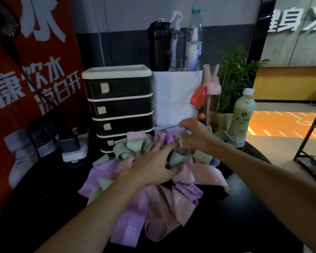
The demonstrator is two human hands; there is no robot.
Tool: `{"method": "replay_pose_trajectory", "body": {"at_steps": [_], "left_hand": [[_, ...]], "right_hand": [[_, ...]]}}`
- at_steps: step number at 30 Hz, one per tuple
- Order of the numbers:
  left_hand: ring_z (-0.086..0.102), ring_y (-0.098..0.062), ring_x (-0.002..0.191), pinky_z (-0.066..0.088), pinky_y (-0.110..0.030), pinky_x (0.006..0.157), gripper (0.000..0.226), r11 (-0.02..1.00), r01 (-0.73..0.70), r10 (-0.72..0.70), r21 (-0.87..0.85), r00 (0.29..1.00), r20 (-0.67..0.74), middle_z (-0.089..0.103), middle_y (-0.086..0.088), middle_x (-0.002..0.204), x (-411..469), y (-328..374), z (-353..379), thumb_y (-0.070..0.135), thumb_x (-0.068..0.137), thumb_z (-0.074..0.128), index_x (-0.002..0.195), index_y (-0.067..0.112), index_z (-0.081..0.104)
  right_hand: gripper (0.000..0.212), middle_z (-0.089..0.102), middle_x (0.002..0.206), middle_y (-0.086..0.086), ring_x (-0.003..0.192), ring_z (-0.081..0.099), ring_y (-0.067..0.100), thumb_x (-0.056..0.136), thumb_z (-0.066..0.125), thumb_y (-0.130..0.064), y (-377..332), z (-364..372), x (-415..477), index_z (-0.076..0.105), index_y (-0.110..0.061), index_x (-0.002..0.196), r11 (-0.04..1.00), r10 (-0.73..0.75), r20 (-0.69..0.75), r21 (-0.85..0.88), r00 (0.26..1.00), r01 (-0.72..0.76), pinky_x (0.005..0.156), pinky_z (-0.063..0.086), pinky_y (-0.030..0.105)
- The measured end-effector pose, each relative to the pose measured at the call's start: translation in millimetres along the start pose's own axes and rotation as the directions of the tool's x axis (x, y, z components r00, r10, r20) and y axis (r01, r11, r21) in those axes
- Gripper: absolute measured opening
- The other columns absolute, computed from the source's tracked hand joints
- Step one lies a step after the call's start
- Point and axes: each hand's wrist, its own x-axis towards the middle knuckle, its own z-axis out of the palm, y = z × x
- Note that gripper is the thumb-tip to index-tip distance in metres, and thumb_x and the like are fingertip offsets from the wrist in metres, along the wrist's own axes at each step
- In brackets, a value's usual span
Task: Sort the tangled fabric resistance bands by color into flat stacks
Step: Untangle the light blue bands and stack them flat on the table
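Note:
A tangled heap of fabric resistance bands lies on the black table. It mixes pink bands, purple bands and pale green bands. My left hand rests on top of the heap's middle, fingers spread and pressing into the bands around a green loop. My right hand hovers over the far side of the heap, fingers curled and pinching at a band; what it pinches is blurred.
A black drawer unit stands right behind the heap, with a white box carrying bottles beside it. A pink bottle, a plant and a green drink bottle stand at the back right. A power strip lies left.

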Motion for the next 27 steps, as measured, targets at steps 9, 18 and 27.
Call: {"method": "replay_pose_trajectory", "body": {"at_steps": [9, 18, 27], "left_hand": [[0.051, -0.024, 0.122, 0.044, -0.047, 0.100, 0.048, 0.980, -0.026, -0.032, -0.199, 0.960, -0.280, 0.050, 0.004, 0.137, 1.1, 10.8, -32.3, 0.049, 0.093, 0.053, 0.137, 0.031, 0.046], [0.058, -0.015, 0.107, 0.051, -0.037, 0.092, 0.043, 0.895, -0.160, -0.025, -0.416, 0.913, -0.407, 0.061, 0.004, 0.122, -1.0, 34.1, -59.2, 0.029, 0.088, 0.072, 0.128, 0.025, 0.057], [0.065, -0.008, 0.093, 0.056, -0.036, 0.084, 0.029, 0.776, -0.270, -0.050, -0.569, 0.875, -0.482, 0.070, 0.006, 0.098, -26.4, 55.9, -92.0, 0.023, 0.088, 0.075, 0.111, 0.028, 0.058]], "right_hand": [[0.019, 0.064, 0.093, -0.001, 0.079, 0.054, 0.008, 0.081, 0.063, 0.004, -13.6, -33.2, -19.0, 0.073, -0.006, 0.093, 0.999, -0.032, -0.269, -0.026, 0.963, 0.026, 0.065, 0.034, 0.000], [0.017, 0.070, 0.088, 0.005, 0.077, 0.065, 0.015, 0.084, 0.068, 0.000, -50.5, -70.7, -37.6, 0.073, -0.007, 0.099, 0.987, -0.032, -0.331, 0.141, 0.943, 0.083, 0.072, 0.053, 0.023], [0.016, 0.067, 0.089, 0.005, 0.072, 0.061, 0.001, 0.085, 0.067, 0.003, -91.7, -99.9, -66.8, 0.071, -0.005, 0.098, 0.936, -0.020, -0.325, 0.326, 0.945, 0.132, 0.063, 0.046, 0.009]]}}
